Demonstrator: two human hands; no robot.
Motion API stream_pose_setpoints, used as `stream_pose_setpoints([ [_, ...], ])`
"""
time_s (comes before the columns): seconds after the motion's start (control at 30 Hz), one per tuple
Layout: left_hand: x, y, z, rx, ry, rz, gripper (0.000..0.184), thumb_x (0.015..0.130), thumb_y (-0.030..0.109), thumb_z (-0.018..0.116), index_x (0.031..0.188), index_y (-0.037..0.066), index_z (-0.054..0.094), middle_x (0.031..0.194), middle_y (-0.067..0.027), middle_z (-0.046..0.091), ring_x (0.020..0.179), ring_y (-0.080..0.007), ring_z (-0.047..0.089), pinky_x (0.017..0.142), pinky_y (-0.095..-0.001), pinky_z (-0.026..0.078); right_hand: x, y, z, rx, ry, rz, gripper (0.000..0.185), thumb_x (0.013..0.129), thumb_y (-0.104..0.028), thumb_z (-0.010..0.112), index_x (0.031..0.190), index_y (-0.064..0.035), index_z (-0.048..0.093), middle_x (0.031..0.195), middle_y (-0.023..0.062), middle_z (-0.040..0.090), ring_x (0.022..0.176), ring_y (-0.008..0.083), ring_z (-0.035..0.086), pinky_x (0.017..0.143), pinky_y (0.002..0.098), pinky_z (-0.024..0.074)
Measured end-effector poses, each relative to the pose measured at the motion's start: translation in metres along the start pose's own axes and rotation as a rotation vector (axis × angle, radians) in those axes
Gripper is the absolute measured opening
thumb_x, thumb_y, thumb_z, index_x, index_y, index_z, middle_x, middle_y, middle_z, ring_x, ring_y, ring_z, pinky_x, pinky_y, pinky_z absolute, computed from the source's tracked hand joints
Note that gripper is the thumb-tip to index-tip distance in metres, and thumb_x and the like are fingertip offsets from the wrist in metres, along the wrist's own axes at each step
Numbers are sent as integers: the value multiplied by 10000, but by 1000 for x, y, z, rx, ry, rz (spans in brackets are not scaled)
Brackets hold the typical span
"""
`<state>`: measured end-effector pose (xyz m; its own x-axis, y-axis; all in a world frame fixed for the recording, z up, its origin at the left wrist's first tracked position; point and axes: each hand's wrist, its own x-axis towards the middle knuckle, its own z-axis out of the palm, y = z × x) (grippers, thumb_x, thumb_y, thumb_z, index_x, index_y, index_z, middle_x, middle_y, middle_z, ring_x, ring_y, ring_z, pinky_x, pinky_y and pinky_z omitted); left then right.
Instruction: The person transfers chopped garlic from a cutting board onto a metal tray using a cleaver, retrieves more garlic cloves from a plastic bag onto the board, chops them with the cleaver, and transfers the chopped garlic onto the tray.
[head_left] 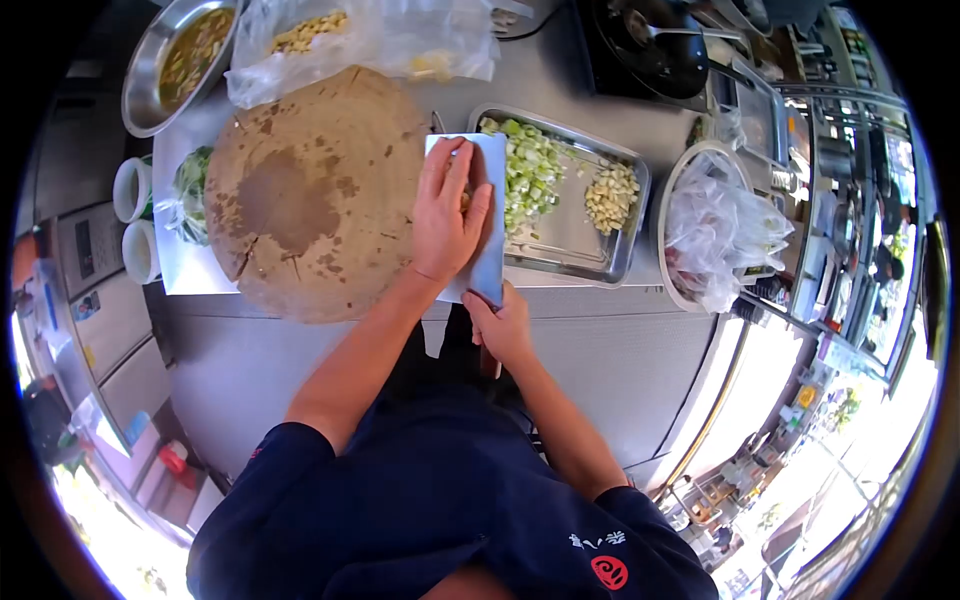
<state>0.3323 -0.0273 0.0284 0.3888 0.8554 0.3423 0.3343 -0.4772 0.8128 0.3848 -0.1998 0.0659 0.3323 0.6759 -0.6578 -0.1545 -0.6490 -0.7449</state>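
A wide cleaver (488,240) is held over the left edge of a metal tray (560,245). My right hand (503,325) is closed around its handle below the blade. Fingers partly bent, my left hand (447,215) lies against the blade; something small and pale shows between its thumb and fingers, too hidden to name. Chopped green pieces (530,170) fill the left part of the tray, and a pile of pale chopped bits (611,197) sits at its right. Left of my left hand is a round wooden chopping block (370,200), stained dark in the middle.
A metal bowl of brown liquid (190,55) stands at the back left, beside plastic bags (385,40). A black wok (650,50) is at the back right. Right of the tray, a basin holds clear plastic bags (725,230). Leafy greens (192,195) lie left of the block.
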Motion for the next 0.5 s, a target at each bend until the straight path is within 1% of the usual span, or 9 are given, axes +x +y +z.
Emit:
stream_pose_setpoints([
  [0.07, -7, 32, 62, -96, -92, 26, 430, 1009, 151, 684, 1404, 0, 606, 1458, -196, 560, 1312, -420, 575, 1099, -452, 485, -18, 21, -42, 48, 236, 94, 210, 1007, -167, 723, 988, 6, 607, 639, 32, 586, 474, 108, 558, 436, 302, 443],
  [0.13, -17, 51, 129, -261, -182, -39, 370, 1004, 131, 675, 1349, 6, 628, 1432, -199, 566, 1271, -421, 591, 1069, -447, 501, -32, 28, -84, 94, 306, 101, 200, 1010, -160, 714, 984, 4, 603, 628, 29, 577, 468, 109, 552, 429, 299, 438],
  [0.17, -21, 53, 163, -272, -202, -44, 329, 996, 116, 672, 1306, 12, 638, 1416, -197, 569, 1246, -424, 597, 1044, -452, 512, -36, 34, -102, 128, 363, 99, 190, 1012, -153, 705, 980, 2, 599, 616, 27, 567, 461, 110, 545, 422, 296, 433],
  [0.27, -25, 55, 247, -291, -190, 9, 253, 994, 132, 672, 1210, 0, 684, 1302, -185, 647, 1178, -409, 632, 999, -469, 521, -46, 64, -150, 183, 388, 112, 178, 1015, -135, 690, 974, 10, 594, 604, 27, 557, 449, 113, 531, 419, 293, 428],
  [0.3, -24, 50, 268, -281, -196, 4, 253, 994, 132, 672, 1210, 0, 684, 1302, -185, 647, 1178, -409, 632, 999, -469, 521, -51, 68, -161, 197, 404, 141, 174, 1015, -123, 681, 958, 16, 594, 603, 26, 555, 446, 113, 524, 421, 293, 429],
  [0.37, -20, 43, 300, -285, -241, 43, 212, 1004, 173, 663, 1084, -18, 708, 1176, -174, 693, 1088, -404, 657, 941, -469, 533, -71, 78, -180, 197, 403, 183, 178, 1013, -122, 685, 949, 18, 595, 603, 28, 557, 446, 114, 526, 423, 293, 431],
  [0.4, -17, 41, 310, -277, -247, 41, 212, 1004, 173, 663, 1084, -18, 708, 1176, -174, 693, 1088, -404, 657, 941, -469, 533, -81, 83, -188, 192, 411, 210, 182, 1011, -122, 689, 940, 19, 597, 603, 29, 559, 446, 115, 528, 425, 293, 433],
  [0.47, -7, 48, 321, -313, -226, 47, 228, 1009, 200, 644, 1007, -20, 705, 1085, -172, 705, 1021, -427, 658, 890, -471, 538, -108, 91, -202, 195, 418, 235, 178, 1003, -115, 702, 937, 20, 607, 606, 33, 567, 446, 118, 532, 431, 293, 438],
  [0.5, 3, 55, 319, -318, -197, 41, 315, 1049, 256, 627, 936, -29, 700, 909, -139, 712, 890, -343, 700, 823, -425, 545, -120, 96, -208, 205, 411, 243, 177, 999, -111, 712, 940, 22, 611, 605, 33, 568, 445, 120, 534, 432, 292, 440],
])
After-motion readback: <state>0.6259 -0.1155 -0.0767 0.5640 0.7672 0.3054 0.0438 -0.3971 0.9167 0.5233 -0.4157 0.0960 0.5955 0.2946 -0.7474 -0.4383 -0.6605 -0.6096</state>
